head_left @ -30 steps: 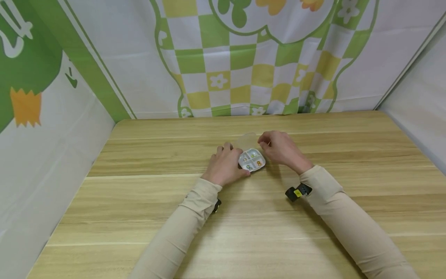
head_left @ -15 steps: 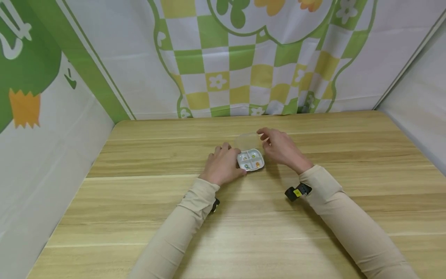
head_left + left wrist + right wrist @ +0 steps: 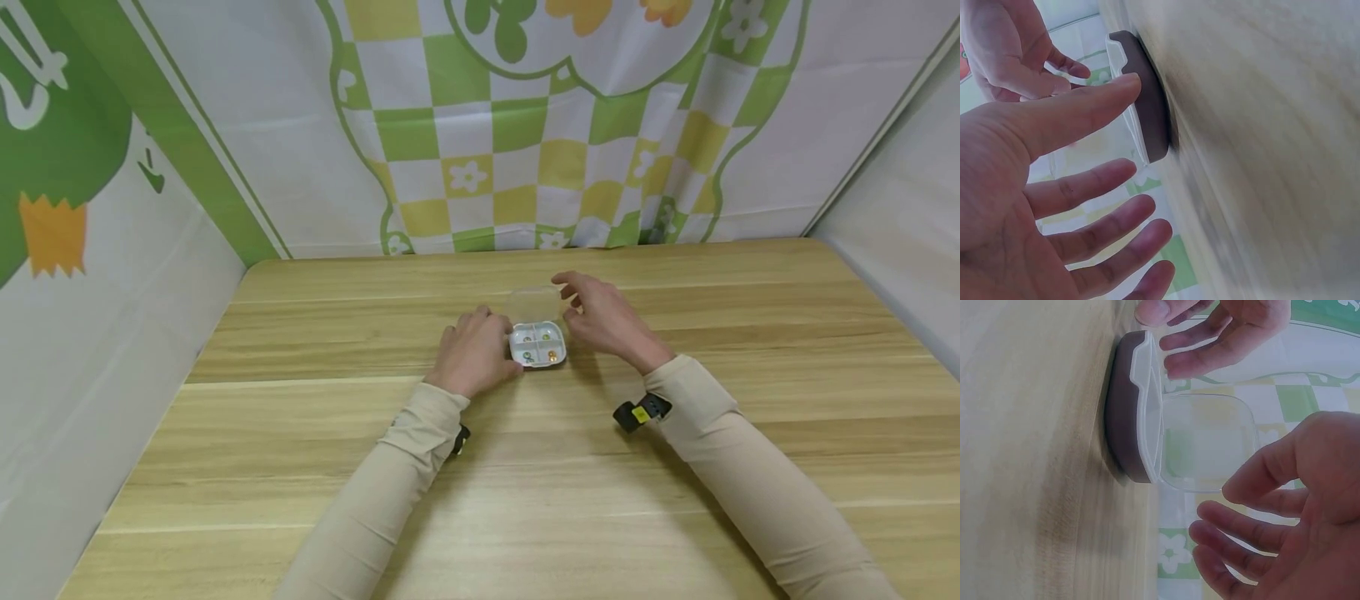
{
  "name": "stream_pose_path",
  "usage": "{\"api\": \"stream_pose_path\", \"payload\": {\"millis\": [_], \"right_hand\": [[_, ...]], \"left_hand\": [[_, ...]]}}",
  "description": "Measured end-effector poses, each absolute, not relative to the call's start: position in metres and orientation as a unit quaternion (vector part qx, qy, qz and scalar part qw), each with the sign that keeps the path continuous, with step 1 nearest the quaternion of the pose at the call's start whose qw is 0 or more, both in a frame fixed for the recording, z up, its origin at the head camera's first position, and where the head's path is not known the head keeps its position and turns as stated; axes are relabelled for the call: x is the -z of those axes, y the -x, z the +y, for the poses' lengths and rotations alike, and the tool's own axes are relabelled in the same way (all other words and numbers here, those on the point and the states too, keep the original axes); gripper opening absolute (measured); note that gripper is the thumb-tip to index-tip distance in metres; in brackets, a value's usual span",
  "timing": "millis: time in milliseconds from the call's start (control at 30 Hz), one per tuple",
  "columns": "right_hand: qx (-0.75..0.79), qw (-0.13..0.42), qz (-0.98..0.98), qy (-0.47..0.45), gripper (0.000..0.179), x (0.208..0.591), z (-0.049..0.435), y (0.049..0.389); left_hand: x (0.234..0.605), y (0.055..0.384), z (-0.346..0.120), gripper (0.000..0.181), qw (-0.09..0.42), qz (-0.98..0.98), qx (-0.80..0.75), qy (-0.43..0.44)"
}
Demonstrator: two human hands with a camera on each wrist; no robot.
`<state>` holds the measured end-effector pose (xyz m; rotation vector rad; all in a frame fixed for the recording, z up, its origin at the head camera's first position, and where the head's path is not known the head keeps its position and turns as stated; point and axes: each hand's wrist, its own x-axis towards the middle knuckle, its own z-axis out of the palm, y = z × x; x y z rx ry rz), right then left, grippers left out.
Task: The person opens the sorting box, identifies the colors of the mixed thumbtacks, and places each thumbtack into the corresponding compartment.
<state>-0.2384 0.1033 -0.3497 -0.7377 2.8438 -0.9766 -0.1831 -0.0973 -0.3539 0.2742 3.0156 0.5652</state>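
A small pill-box-like case (image 3: 537,344) with a dark brown outside and white divided inside stands on the table, its clear lid (image 3: 1210,444) raised at the far side. Small green and orange pieces (image 3: 552,356) lie in its compartments, too small to identify. At its left side is my left hand (image 3: 472,350), fingers spread and fairly straight. In the left wrist view the thumb (image 3: 1125,89) overlaps the case's brown side; contact is unclear. My right hand (image 3: 603,317) is beside the lid's right edge, fingers loosely bent, with nothing seen in its grasp.
The wood-grain table (image 3: 360,467) extends widely around both arms. Behind its far edge hangs a green, yellow and white checked curtain (image 3: 517,158). White cloth walls border the left and right sides.
The case has turned slightly and shifted a little left, now sitting squarer. My left hand has drawn a little left. The right hand's fingers have risen slightly and spread near the lid.
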Motion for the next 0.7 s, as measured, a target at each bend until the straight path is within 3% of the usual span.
{"api": "stream_pose_path", "payload": {"millis": [700], "right_hand": [[0.330,0.032,0.904,0.269,0.045,0.3465,0.1020,0.2366]], "left_hand": [[0.3564,0.1800,-0.0957,0.047,0.024,0.985,-0.157,-0.060]]}}
